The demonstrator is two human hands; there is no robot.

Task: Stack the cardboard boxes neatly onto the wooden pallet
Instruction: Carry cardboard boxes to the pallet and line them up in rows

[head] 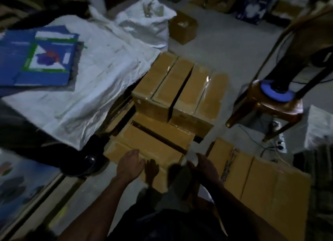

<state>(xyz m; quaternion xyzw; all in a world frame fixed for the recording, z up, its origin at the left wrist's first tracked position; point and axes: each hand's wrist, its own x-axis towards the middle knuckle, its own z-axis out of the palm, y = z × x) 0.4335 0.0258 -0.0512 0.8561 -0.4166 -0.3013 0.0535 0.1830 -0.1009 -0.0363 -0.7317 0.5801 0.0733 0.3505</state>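
Note:
Two taped cardboard boxes (pixel 162 83) (pixel 196 94) stand side by side at the back of the stack in the middle of the floor. In front of them lies a lower cardboard box (pixel 149 143). Dim wooden slats of the pallet (pixel 120 119) show at the stack's left side. My left hand (pixel 130 166) hovers with relaxed fingers over the low box's near edge and casts a shadow on it. My right hand (pixel 203 166) is beside the box's near right corner, fingers loosely curved, holding nothing. More cardboard boxes (pixel 255 179) lie to the right of my right arm.
White woven sacks (pixel 86 74) with a blue printed carton (pixel 39 60) on them fill the left. A brown chair (pixel 270 107) carrying a blue roll (pixel 275 93) stands at right, with cables (pixel 261 143) on the floor. A small box (pixel 182 27) sits at the back.

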